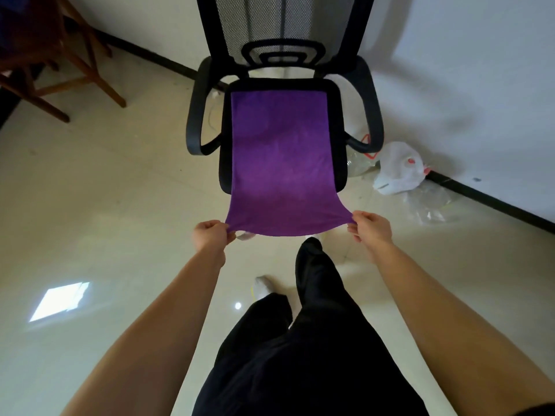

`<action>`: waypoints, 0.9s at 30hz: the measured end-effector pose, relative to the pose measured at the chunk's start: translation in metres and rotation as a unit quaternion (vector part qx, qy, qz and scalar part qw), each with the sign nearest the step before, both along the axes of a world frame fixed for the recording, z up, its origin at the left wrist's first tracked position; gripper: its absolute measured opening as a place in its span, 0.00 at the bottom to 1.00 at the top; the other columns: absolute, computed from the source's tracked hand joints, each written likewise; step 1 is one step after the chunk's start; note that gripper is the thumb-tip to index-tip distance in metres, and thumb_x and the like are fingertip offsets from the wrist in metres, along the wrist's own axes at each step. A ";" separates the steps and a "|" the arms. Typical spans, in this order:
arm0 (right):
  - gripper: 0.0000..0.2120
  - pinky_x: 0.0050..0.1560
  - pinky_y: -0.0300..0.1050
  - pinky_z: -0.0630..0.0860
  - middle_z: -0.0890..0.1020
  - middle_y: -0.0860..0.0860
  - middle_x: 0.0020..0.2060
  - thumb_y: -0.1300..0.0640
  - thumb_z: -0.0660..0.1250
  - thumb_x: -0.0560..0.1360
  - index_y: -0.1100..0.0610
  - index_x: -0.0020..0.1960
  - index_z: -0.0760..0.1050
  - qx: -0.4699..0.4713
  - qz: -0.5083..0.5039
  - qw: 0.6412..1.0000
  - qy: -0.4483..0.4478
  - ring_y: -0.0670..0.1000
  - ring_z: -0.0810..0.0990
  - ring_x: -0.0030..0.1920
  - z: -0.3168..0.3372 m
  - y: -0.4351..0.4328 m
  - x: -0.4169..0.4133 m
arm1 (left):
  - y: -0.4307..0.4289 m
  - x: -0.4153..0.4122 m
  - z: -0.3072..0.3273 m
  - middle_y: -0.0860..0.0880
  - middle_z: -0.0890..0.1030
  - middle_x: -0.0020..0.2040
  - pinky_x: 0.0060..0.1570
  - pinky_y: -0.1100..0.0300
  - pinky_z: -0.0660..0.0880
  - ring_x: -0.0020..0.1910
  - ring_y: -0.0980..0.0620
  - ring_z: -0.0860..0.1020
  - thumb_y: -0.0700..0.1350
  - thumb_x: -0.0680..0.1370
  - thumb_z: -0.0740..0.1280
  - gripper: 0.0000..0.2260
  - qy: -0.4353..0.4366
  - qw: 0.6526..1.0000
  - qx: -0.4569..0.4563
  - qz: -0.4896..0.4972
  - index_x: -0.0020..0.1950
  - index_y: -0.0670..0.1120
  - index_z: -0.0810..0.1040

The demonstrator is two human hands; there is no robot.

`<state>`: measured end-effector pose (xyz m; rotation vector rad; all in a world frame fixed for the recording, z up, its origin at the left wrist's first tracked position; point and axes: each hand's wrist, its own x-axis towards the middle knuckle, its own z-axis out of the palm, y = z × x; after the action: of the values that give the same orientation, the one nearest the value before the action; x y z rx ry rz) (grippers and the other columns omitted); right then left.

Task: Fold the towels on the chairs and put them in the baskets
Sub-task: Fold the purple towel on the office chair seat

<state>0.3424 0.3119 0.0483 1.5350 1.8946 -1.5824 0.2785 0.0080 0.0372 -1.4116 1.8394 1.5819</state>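
A pale, glossy tiled floor (90,205) runs to white walls with a dark skirting, and a black mesh office chair (195,115) stands straight ahead of the person. One purple towel (279,151) lies spread flat over its seat, directly in front of both hands, its long axis running away from them toward the backrest. Its near edge overhangs the seat front and is stretched taut between the hands. The left hand (210,235) pinches the near left corner and the right hand (372,229) pinches the near right corner, fingers curled onto the cloth. Both hands are about equally near the towel; its far edge lies beyond them, at the back of the seat. The fold most likely calls for carrying the near edge forward onto the far one. Counted: one towel, one office chair, no basket in view. A wooden frame (75,70) stands well off beyond the left hand, and crumpled plastic bags (399,169) lie on the floor beyond the right hand.
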 end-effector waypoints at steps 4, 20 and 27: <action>0.11 0.45 0.42 0.79 0.84 0.50 0.44 0.63 0.66 0.78 0.57 0.59 0.80 -0.053 0.023 0.998 0.034 0.50 0.83 0.44 -0.005 0.017 -0.048 | 0.007 -0.052 -0.004 0.41 0.78 0.36 0.45 0.56 0.79 0.36 0.44 0.80 0.34 0.71 0.66 0.03 0.023 0.998 0.013 -0.049 0.39 0.40 0.74; 0.14 0.53 0.49 0.82 0.84 0.48 0.46 0.55 0.64 0.79 0.54 0.63 0.79 0.056 0.208 0.973 0.088 0.48 0.84 0.46 -0.095 0.092 -0.321 | 0.065 -0.288 -0.076 0.48 0.85 0.45 0.46 0.50 0.82 0.44 0.48 0.84 0.39 0.72 0.67 0.11 0.102 0.956 -0.222 -0.165 0.52 0.49 0.82; 0.21 0.53 0.46 0.82 0.82 0.51 0.49 0.63 0.64 0.78 0.57 0.70 0.73 -0.065 0.097 0.990 0.074 0.48 0.82 0.49 -0.163 0.090 -0.403 | 0.061 -0.386 -0.151 0.47 0.85 0.45 0.49 0.53 0.82 0.46 0.48 0.84 0.38 0.71 0.67 0.09 0.092 0.956 -0.210 -0.185 0.49 0.48 0.81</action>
<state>-0.0602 0.4015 -0.1149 1.1722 1.9072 -1.7326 -0.1072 0.0690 -0.1143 -1.0015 2.4884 1.2131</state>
